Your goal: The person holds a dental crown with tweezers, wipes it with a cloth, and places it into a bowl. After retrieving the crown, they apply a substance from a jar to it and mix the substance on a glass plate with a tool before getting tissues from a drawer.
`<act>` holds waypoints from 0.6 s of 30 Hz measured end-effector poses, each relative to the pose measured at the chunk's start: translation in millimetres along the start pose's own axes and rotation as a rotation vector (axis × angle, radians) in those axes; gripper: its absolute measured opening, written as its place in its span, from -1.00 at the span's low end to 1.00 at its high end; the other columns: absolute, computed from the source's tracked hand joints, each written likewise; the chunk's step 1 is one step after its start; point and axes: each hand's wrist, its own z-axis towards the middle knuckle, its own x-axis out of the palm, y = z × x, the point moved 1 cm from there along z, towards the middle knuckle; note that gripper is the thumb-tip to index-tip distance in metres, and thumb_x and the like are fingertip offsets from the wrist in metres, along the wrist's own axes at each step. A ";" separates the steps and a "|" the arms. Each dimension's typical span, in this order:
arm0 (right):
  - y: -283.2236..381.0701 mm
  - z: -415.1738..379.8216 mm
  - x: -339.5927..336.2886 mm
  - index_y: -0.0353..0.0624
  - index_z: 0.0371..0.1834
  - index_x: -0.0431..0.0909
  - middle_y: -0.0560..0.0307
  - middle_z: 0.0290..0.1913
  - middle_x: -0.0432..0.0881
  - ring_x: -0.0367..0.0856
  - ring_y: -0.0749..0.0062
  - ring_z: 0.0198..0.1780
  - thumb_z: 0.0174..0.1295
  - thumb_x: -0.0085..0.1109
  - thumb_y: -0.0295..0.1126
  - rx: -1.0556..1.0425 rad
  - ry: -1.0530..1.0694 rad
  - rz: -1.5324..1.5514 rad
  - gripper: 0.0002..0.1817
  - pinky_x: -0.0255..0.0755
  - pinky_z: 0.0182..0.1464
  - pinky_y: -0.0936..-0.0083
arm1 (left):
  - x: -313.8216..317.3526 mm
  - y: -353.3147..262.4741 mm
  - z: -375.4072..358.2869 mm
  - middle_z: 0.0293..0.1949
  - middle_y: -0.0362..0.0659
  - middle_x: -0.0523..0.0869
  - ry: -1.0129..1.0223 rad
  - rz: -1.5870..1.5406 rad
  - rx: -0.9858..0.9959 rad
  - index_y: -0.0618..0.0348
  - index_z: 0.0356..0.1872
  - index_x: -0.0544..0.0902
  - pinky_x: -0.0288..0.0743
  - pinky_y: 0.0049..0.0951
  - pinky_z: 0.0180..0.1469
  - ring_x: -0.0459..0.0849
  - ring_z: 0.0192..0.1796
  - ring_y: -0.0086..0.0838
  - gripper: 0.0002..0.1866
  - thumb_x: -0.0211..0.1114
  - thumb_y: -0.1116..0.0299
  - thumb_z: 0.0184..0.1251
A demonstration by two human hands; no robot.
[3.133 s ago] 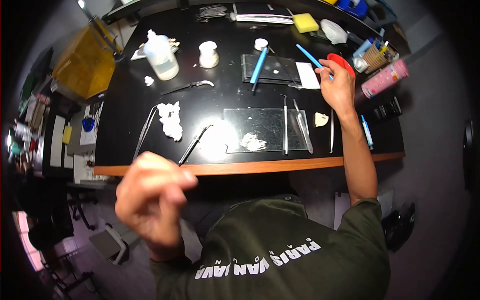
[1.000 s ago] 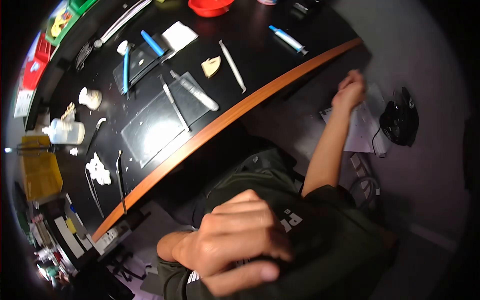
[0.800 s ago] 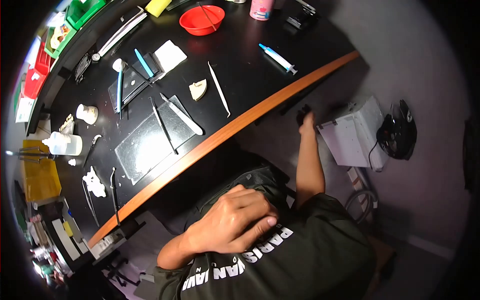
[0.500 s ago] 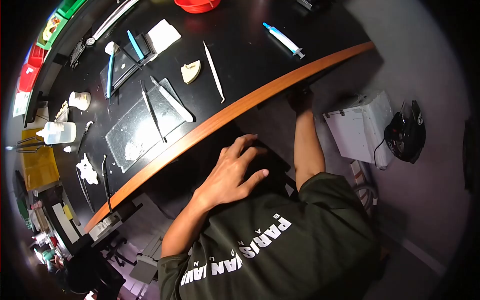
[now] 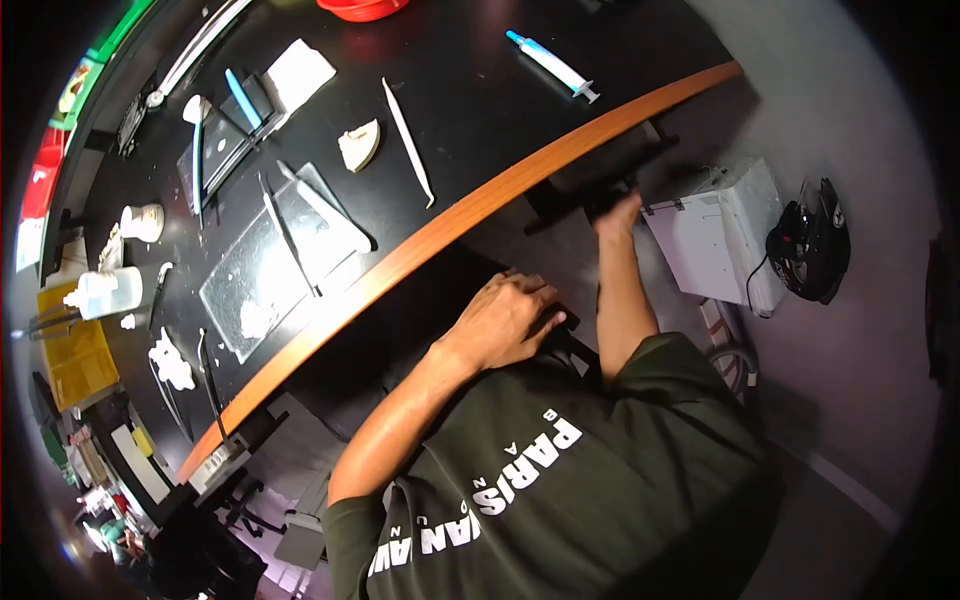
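Note:
My left hand (image 5: 510, 318) is palm down in front of my shirt, below the table edge, its thumb apart from loosely bent fingers. Nothing shows in it, and some fingertips are hidden. Under the tabletop at the right, my right hand (image 5: 617, 215) touches or is right beside a dark drawer-like part (image 5: 590, 180); its fingers are too dark and blurred to read. On the black table (image 5: 460, 110) lie a syringe (image 5: 552, 65), a slim white tool (image 5: 408, 142), a cream dental cast (image 5: 359, 146) and a glass slab (image 5: 255, 265) with a spatula (image 5: 328, 212) and a thin tool (image 5: 288, 238).
Blue-handled tools (image 5: 242, 98), a white pad (image 5: 300, 76), a red bowl (image 5: 365, 8), a clear bottle (image 5: 112, 292) and a small jar (image 5: 143, 223) stand or lie on the table. A white box (image 5: 715, 225) and a black helmet (image 5: 812, 245) are at the right.
My left hand has moved right and its fingers bend more. The dark part under the tabletop now shows further out, near my right hand. The view has shifted slightly.

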 end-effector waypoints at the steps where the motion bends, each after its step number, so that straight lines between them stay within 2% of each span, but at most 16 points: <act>1: 3.2 -18.8 0.6 0.04 0.36 0.64 0.13 0.30 0.73 0.66 0.14 0.34 0.48 0.15 0.18 -0.076 -0.117 -0.048 -0.42 0.55 0.41 0.11 | 0.3 0.0 -0.7 0.08 0.05 0.83 0.018 -0.061 -0.031 0.21 0.14 0.78 0.54 -0.05 0.40 0.76 0.21 0.00 -0.66 0.33 0.20 0.56; 3: 15.5 -51.9 -18.9 -0.02 0.41 0.63 0.11 0.35 0.70 0.66 0.06 0.34 0.52 0.09 0.23 -0.232 -0.384 -0.137 -0.34 0.53 0.43 0.08 | 7.0 2.3 4.8 0.10 0.04 0.82 0.052 -0.039 -0.007 0.19 0.16 0.78 0.55 -0.06 0.40 0.76 0.23 -0.02 -0.66 0.33 0.20 0.56; 6: 36.9 -64.4 -75.8 0.00 0.38 0.65 0.05 0.37 0.69 0.65 0.10 0.35 0.55 0.06 0.19 -0.251 -0.299 -0.102 -0.39 0.51 0.43 0.07 | 26.1 -3.9 11.1 0.16 0.03 0.81 0.138 -0.040 0.084 0.17 0.21 0.76 0.54 -0.06 0.41 0.74 0.28 -0.08 -0.65 0.33 0.21 0.56; 9: 54.3 -95.8 -100.4 -0.01 0.39 0.65 0.06 0.39 0.67 0.63 0.12 0.38 0.56 0.05 0.15 -0.275 -0.453 -0.104 -0.41 0.50 0.43 0.06 | 39.4 -13.3 11.4 0.20 0.02 0.80 0.200 -0.087 0.179 0.17 0.23 0.74 0.52 -0.07 0.43 0.72 0.32 -0.09 -0.63 0.33 0.21 0.56; 10: 62.1 -103.4 -104.8 -0.08 0.33 0.66 0.06 0.35 0.69 0.65 0.11 0.34 0.56 0.08 0.05 -0.317 -0.607 -0.095 -0.47 0.51 0.40 0.04 | 39.5 -15.0 10.7 0.20 0.02 0.79 0.248 -0.094 0.164 0.16 0.24 0.74 0.49 -0.06 0.44 0.71 0.33 -0.07 -0.63 0.32 0.21 0.57; 12: 85.2 -88.5 -152.0 -0.17 0.25 0.67 0.02 0.16 0.74 0.71 0.02 0.19 0.44 0.26 -0.26 -0.575 -0.778 -0.245 -0.61 0.59 0.27 0.16 | 37.9 -15.5 8.3 0.20 0.02 0.77 0.332 -0.107 0.117 0.13 0.26 0.73 0.44 -0.04 0.47 0.67 0.36 -0.04 -0.63 0.30 0.19 0.59; 14: 100.1 -108.8 -115.6 -0.30 0.10 0.71 -0.02 0.01 0.78 0.76 0.10 0.04 0.31 0.28 -0.49 -1.057 -1.386 -0.954 -0.69 0.62 0.12 0.27 | 41.4 -8.2 4.4 0.19 0.01 0.77 0.301 -0.104 0.109 0.13 0.26 0.73 0.45 -0.04 0.47 0.68 0.35 -0.04 -0.63 0.30 0.20 0.58; 15: 110.3 -109.2 -98.6 -0.33 0.03 0.73 -0.04 -0.06 0.79 0.77 0.11 -0.01 0.28 0.28 -0.52 -1.269 -1.246 -1.071 -0.73 0.62 0.11 0.29 | 42.0 -4.9 3.4 0.18 0.00 0.78 0.280 -0.103 0.101 0.13 0.26 0.73 0.45 -0.04 0.47 0.68 0.35 -0.05 -0.63 0.30 0.21 0.58; 16: 117.2 -105.6 -74.7 -0.33 -0.03 0.75 -0.06 -0.09 0.80 0.78 0.12 -0.03 0.25 0.29 -0.53 -1.373 -1.033 -1.179 -0.76 0.62 0.09 0.31 | 41.3 -4.7 3.1 0.16 0.01 0.79 0.259 -0.097 0.106 0.14 0.24 0.74 0.50 -0.06 0.43 0.71 0.31 -0.05 -0.65 0.32 0.25 0.55; 17: 123.7 -101.8 -51.4 -0.33 -0.09 0.77 -0.07 -0.13 0.81 0.78 0.14 -0.06 0.23 0.29 -0.54 -1.451 -0.789 -1.265 -0.78 0.62 0.07 0.32 | 41.2 -5.3 2.6 0.14 0.01 0.81 0.239 -0.092 0.110 0.16 0.22 0.75 0.54 -0.07 0.39 0.74 0.27 -0.05 -0.66 0.34 0.29 0.53; 18: 119.9 -94.2 -18.8 -0.31 -0.12 0.79 -0.09 -0.14 0.82 0.79 0.15 -0.06 0.21 0.31 -0.54 -1.411 -0.493 -1.330 -0.81 0.62 0.05 0.34 | 41.1 -5.9 2.1 0.12 0.02 0.83 0.218 -0.086 0.114 0.17 0.19 0.76 0.58 -0.08 0.35 0.77 0.24 -0.05 -0.67 0.36 0.33 0.50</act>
